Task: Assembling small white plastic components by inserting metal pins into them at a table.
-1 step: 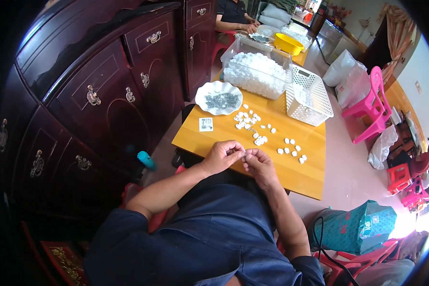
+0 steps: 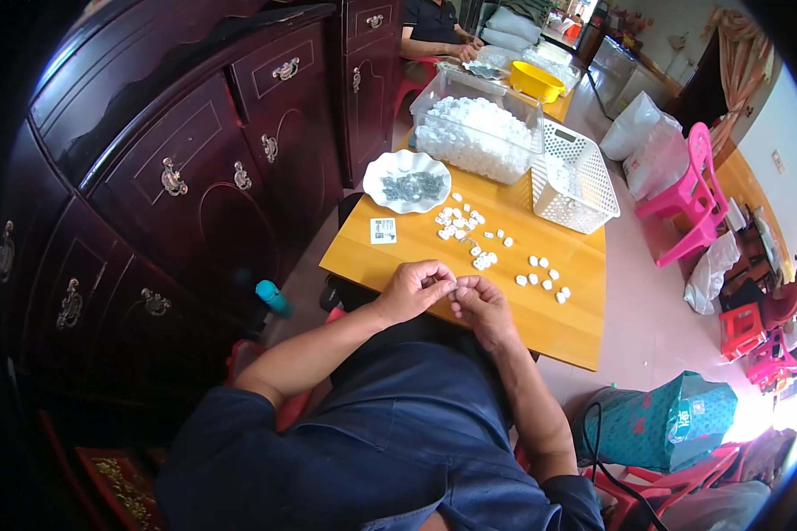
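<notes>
l hand & r hand meet, fingertips pinched closed above near edge of table; what's btwn them is too small to tell. white pcs lie loose just beyond, plate w/ grey bits farther off, to l.

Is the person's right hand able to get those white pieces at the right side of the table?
Probably yes: the right hand is close to those white pieces, and only tabletop shows between them. Its fingers are bent in beside the left hand, though.
</notes>
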A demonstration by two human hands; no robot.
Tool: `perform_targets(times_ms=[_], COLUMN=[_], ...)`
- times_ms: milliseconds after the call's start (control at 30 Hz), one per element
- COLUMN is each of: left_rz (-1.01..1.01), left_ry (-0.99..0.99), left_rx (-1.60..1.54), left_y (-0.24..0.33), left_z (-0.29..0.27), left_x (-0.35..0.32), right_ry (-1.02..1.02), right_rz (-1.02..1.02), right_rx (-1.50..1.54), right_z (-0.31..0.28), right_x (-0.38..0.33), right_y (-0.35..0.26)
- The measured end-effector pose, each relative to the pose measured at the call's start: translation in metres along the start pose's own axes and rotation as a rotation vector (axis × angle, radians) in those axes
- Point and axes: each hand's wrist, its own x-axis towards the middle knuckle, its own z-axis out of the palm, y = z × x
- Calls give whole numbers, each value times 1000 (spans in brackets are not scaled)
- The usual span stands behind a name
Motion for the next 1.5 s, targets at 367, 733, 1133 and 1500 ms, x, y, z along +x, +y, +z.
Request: perform_targets(times_ms=[367, 733, 1133, 1500], left_rz=[1, 198, 5, 66], left_ry=[-15, 1, 9, 12], left_rx=[156, 411, 213, 250], left_y=[7, 15, 0, 3], left_z=[-2, 0, -3, -2], left_x=[0, 1, 0, 3], right_ry=[-27, -46, -60, 45], right_rz=[20, 14, 30, 92], right_rx=[-222, -278, -238, -61], right_z=[-1, -7, -8, -3], right_x=[-1, -1, 2, -4], right_y=[1, -6, -1, -12])
